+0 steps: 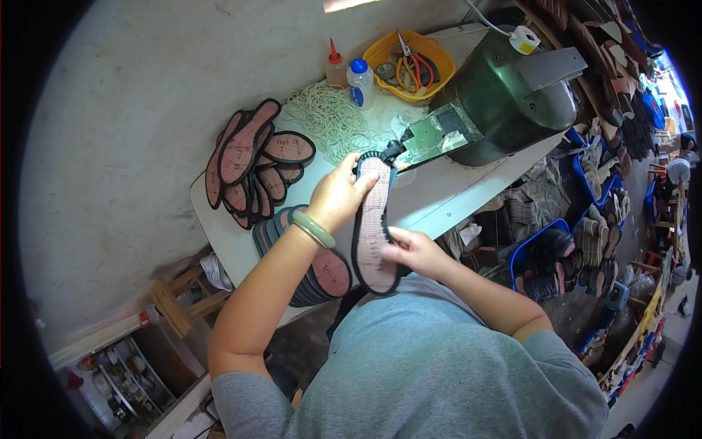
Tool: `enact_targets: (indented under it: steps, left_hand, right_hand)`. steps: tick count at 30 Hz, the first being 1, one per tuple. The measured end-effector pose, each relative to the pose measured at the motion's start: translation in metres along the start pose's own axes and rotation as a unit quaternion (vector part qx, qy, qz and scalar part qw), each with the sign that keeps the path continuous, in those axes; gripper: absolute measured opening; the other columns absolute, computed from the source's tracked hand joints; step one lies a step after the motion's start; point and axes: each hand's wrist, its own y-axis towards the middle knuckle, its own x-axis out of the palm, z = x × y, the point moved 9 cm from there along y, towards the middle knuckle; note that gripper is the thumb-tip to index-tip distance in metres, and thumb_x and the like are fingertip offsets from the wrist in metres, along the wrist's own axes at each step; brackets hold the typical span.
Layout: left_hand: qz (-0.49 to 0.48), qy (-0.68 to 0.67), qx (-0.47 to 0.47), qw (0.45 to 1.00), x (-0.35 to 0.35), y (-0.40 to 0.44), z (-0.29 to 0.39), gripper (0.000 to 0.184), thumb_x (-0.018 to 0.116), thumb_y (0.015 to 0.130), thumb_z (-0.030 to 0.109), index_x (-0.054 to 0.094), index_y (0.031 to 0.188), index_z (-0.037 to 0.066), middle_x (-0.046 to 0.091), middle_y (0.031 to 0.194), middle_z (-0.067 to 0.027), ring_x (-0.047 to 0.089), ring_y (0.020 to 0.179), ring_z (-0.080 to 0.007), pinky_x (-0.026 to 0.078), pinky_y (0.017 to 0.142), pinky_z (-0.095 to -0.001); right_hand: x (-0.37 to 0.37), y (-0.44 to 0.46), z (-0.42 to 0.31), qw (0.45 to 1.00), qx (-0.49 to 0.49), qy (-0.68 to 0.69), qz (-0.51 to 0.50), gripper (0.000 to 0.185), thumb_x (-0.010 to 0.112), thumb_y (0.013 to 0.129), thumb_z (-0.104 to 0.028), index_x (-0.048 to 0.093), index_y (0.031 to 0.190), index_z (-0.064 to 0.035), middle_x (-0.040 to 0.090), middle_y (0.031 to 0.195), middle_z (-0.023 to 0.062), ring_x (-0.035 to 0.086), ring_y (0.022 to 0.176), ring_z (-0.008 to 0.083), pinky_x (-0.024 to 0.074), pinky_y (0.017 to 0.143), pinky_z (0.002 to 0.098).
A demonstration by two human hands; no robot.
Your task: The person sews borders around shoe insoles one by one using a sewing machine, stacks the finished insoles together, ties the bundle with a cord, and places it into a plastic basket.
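A shoe insole (375, 219) with a pinkish, printed face and a dark edge is held lengthwise in front of me. My left hand (338, 194), with a green bangle at the wrist, grips its upper part, the thumb on the pink face. Lower down, my right hand (418, 253) pinches its right edge. The insole's top end is at the dark head of a green machine (504, 102), where the exact contact is hidden. A stack of insoles (333, 274) lies beneath my left forearm. Farther left is a heap of dark-edged insoles (248, 146).
Tangled pale cord (329, 117) lies on the white table (446, 208). Behind it stand a red-tipped bottle (336, 67), a blue-capped bottle (360, 86) and a yellow basket (380, 51) with pliers and scissors. Blue crates (537, 241) with shoe parts stand right of the table.
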Motion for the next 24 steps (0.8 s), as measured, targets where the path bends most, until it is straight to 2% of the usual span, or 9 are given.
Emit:
enact_targets:
  steps: [2, 3, 6, 9, 18, 21, 22, 23, 24]
  left_hand:
    - [0.025, 0.008, -0.022, 0.999, 0.001, -0.007, 0.009, 0.053, 0.063, 0.089, 0.038, 0.05, 0.125, 0.002, 0.067, 0.076, -0.0186, 0.066, 0.074, -0.0346, 0.05, 0.067, -0.0436]
    - [0.036, 0.003, -0.043, 0.998, -0.001, -0.01, 0.013, 0.054, 0.063, 0.089, 0.039, 0.049, 0.124, 0.0, 0.066, 0.077, -0.0198, 0.066, 0.075, -0.0359, 0.05, 0.067, -0.0444]
    - [0.113, 0.07, 0.013, 0.991, -0.004, 0.0, 0.013, 0.054, 0.062, 0.091, 0.037, 0.048, 0.124, -0.003, 0.064, 0.068, -0.0129, 0.064, 0.061, -0.0233, 0.048, 0.058, -0.0356]
    - [0.139, 0.101, 0.006, 0.985, -0.012, 0.008, 0.017, 0.054, 0.059, 0.09, 0.042, 0.05, 0.121, -0.001, 0.066, 0.086, -0.0272, 0.066, 0.084, -0.0429, 0.05, 0.073, -0.0486]
    - [0.202, 0.075, -0.006, 0.977, -0.03, 0.033, 0.02, 0.061, 0.058, 0.091, 0.042, 0.044, 0.129, -0.004, 0.067, 0.096, -0.0296, 0.065, 0.093, -0.0437, 0.05, 0.083, -0.0468]
    - [0.187, 0.055, -0.04, 0.98, -0.034, 0.027, 0.02, 0.068, 0.062, 0.089, 0.04, 0.039, 0.135, -0.004, 0.063, 0.11, -0.0317, 0.062, 0.103, -0.0424, 0.049, 0.087, -0.0469]
    - [0.264, 0.056, 0.021, 0.963, -0.037, 0.013, 0.022, 0.083, 0.069, 0.085, 0.042, 0.03, 0.143, -0.003, 0.049, 0.131, -0.0342, 0.055, 0.115, -0.0426, 0.048, 0.092, -0.0467]
    - [0.293, 0.067, 0.035, 0.953, -0.032, -0.001, 0.016, 0.098, 0.074, 0.079, 0.044, 0.021, 0.147, -0.003, 0.041, 0.137, -0.0324, 0.051, 0.12, -0.044, 0.047, 0.095, -0.0468]
    - [0.282, 0.044, 0.041, 0.958, -0.032, -0.02, 0.018, 0.096, 0.076, 0.078, 0.038, 0.023, 0.147, -0.003, 0.044, 0.134, -0.0312, 0.051, 0.12, -0.0436, 0.045, 0.096, -0.0462]
  right_hand:
    - [-0.004, -0.027, -0.006, 1.0, 0.021, 0.005, 0.023, 0.044, 0.066, 0.093, -0.019, 0.053, 0.129, 0.0022, 0.062, 0.115, 0.0031, 0.056, 0.106, 0.0109, 0.0436, 0.097, 0.0289]
    - [-0.011, -0.035, -0.005, 0.996, 0.029, 0.062, 0.05, 0.04, 0.066, 0.092, -0.019, 0.056, 0.125, 0.0012, 0.063, 0.11, 0.0026, 0.057, 0.099, 0.0094, 0.0461, 0.09, 0.0269]
    - [-0.036, -0.037, 0.0, 0.991, 0.047, 0.097, 0.077, 0.033, 0.065, 0.093, -0.02, 0.059, 0.118, 0.0003, 0.064, 0.101, 0.0001, 0.056, 0.086, 0.005, 0.0461, 0.079, 0.0223]
    - [-0.042, -0.024, -0.011, 0.987, -0.002, 0.13, 0.097, 0.033, 0.063, 0.094, -0.017, 0.058, 0.121, 0.0011, 0.065, 0.103, 0.0012, 0.059, 0.088, 0.0068, 0.0466, 0.081, 0.0228]
    - [-0.061, 0.015, -0.023, 0.981, -0.048, 0.137, 0.125, 0.029, 0.063, 0.094, -0.017, 0.061, 0.116, 0.0014, 0.067, 0.103, 0.0027, 0.06, 0.09, 0.0075, 0.0474, 0.082, 0.023]
    - [-0.047, 0.025, -0.034, 0.98, -0.092, 0.079, 0.156, 0.026, 0.062, 0.095, -0.018, 0.061, 0.113, 0.0017, 0.066, 0.099, 0.0025, 0.06, 0.088, 0.0093, 0.0486, 0.081, 0.025]
    - [-0.037, 0.033, -0.036, 0.978, -0.124, 0.049, 0.16, 0.026, 0.061, 0.095, -0.018, 0.061, 0.113, 0.0015, 0.066, 0.098, 0.003, 0.06, 0.087, 0.0103, 0.049, 0.081, 0.0261]
    - [-0.027, 0.04, -0.037, 0.974, -0.156, 0.022, 0.163, 0.026, 0.061, 0.095, -0.018, 0.061, 0.113, 0.0012, 0.066, 0.096, 0.0034, 0.061, 0.087, 0.0112, 0.0494, 0.081, 0.0272]
    - [-0.013, 0.05, -0.033, 0.966, -0.194, -0.064, 0.159, 0.028, 0.062, 0.095, -0.019, 0.06, 0.114, 0.0003, 0.067, 0.096, 0.0054, 0.061, 0.087, 0.0136, 0.0495, 0.081, 0.0287]
